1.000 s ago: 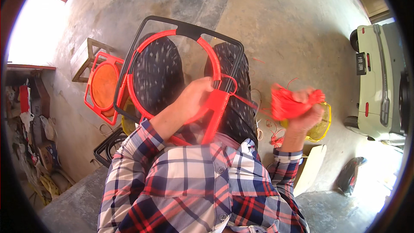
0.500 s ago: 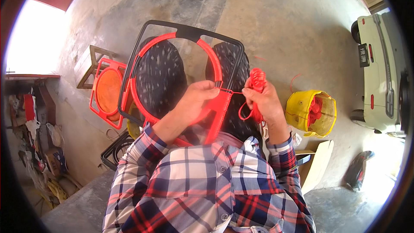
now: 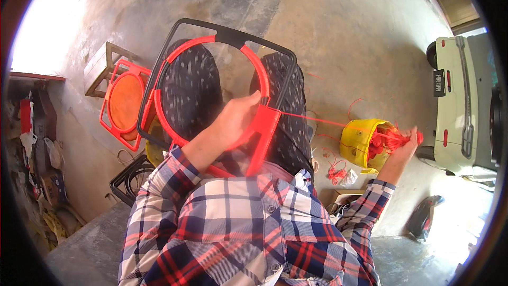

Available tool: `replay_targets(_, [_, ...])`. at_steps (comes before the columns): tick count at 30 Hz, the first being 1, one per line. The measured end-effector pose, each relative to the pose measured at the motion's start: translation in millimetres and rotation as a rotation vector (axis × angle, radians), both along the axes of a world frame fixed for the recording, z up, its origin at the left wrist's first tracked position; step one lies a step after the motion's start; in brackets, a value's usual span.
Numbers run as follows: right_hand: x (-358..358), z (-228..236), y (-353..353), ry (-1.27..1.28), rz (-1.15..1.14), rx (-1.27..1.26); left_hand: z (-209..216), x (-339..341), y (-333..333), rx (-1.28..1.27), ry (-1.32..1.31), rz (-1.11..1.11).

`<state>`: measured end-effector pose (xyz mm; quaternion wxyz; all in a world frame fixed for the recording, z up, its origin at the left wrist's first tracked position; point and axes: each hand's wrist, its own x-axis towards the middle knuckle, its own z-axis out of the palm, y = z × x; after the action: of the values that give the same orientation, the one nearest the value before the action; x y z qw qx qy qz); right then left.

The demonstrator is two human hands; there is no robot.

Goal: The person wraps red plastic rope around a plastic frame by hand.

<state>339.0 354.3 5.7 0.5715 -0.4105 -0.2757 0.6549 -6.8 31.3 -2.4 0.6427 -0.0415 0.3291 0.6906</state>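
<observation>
A flat frame (image 3: pixel 231 37) lies across my lap, with black outer bars around a large ring that is mostly wrapped in red cord. My left hand (image 3: pixel 233 122) grips the ring's right side, thumb on top, beside a wedge-shaped red wrapped section (image 3: pixel 264 122). From there a taut red strand (image 3: pixel 312 119) runs out to the right. At its far end my right hand (image 3: pixel 400 156) is closed around a hank of red cord (image 3: pixel 392 139), arm stretched out over a yellow basket (image 3: pixel 353 143). More red cord sits inside the basket, partly hidden by the hank.
On the left stand a red frame with a round orange panel (image 3: pixel 126 103) and a wooden stool (image 3: pixel 98 77). Loose red cord (image 3: pixel 336 172) and an open cardboard box (image 3: pixel 344 197) lie at the right. A pale vehicle (image 3: pixel 454 106) is parked at far right.
My right hand has swung out to the right with the hank, from beside the ring to over the basket. The strand is now drawn long and straight. My left hand stays on the ring.
</observation>
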Motion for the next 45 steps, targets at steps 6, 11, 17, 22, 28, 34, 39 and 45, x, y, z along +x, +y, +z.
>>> replay_targets(6, [-52,-16,-79,-0.179,0.31,0.066,-48,-7,3,-0.054,0.141,0.063])
replay_targets(11, [-150,15,-159,-0.854,1.46,0.767,17,1,4,0.044,0.048,-0.034])
replay_targets(17, [-189,-16,-165,-0.916,1.201,0.773,8,6,7,0.011,0.063,-0.073])
replay_targets(22, [-201,10,-163,-0.597,0.932,0.453,6,8,2,-0.018,0.139,0.221])
replay_targets(28, [-232,24,-187,-0.954,0.769,1.385,19,23,0,0.06,0.773,0.359])
replay_targets(34, [-238,-1,-182,-0.471,0.799,0.807,9,16,1,0.07,0.862,0.399])
replay_targets(39, [-188,21,-135,-0.946,0.869,0.937,-2,4,-4,-0.098,0.759,0.232])
replay_targets(45, [-89,-34,-84,-0.547,0.969,0.137,6,10,7,-0.183,0.565,0.146])
